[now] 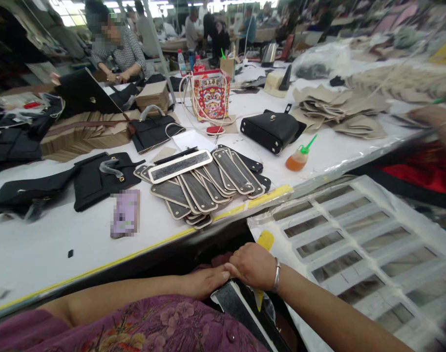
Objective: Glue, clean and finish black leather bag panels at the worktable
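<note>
At the table's front edge, my left hand and my right hand meet over my lap. Between them is a black bag piece with a pale strip along its edge. My left fingers grip its top end, their tips partly hidden. Closed beside the left thumb, my right hand has a yellow flat tool in it, which sticks out above and below the fist; its exact kind is hidden. On the table ahead lies a fanned pile of dark panels with pale edges, topped by a white-framed strip.
Right of my lap stands a white slotted rack. A glue bottle with a green nozzle, a black handbag, a red patterned bag and a purple phone rest on the table. Another person works across it.
</note>
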`<state>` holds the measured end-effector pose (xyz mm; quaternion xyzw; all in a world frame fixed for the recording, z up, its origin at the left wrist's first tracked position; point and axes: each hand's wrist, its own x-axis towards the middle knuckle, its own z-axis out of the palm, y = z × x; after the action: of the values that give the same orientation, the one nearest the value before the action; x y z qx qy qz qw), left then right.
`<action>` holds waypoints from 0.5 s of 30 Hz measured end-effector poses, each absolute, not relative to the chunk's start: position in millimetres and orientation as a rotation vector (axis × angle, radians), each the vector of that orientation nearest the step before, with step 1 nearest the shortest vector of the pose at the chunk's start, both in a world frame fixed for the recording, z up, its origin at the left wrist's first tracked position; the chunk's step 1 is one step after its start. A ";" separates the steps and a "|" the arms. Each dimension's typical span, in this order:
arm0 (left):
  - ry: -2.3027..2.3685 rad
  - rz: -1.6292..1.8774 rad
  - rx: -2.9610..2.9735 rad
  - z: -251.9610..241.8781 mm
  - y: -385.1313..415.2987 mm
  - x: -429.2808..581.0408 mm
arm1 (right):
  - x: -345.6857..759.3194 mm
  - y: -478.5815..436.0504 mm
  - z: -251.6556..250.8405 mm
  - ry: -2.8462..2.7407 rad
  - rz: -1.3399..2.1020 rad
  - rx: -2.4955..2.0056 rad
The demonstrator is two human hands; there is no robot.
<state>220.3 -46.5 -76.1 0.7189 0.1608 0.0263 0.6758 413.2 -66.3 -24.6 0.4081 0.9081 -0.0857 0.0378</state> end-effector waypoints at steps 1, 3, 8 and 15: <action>0.366 0.041 1.620 -75.9 -46.1 220.5 | 413.1 -67.2 -23.6 2.769 -0.265 1.263; 0.365 0.015 1.618 -73.3 -45.2 221.8 | 412.9 -69.4 -21.9 2.739 -0.282 1.268; 0.269 0.081 1.577 -63.8 -40.2 226.1 | 410.2 -82.0 -20.9 2.634 -0.347 1.419; 0.304 0.019 1.641 -60.4 -34.3 227.3 | 396.9 -110.9 -29.2 2.488 -0.317 1.765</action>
<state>227.3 -34.3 -60.4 0.7286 0.1351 0.0085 0.6715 396.9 -110.9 -29.2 0.5751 0.8107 -0.1033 0.0375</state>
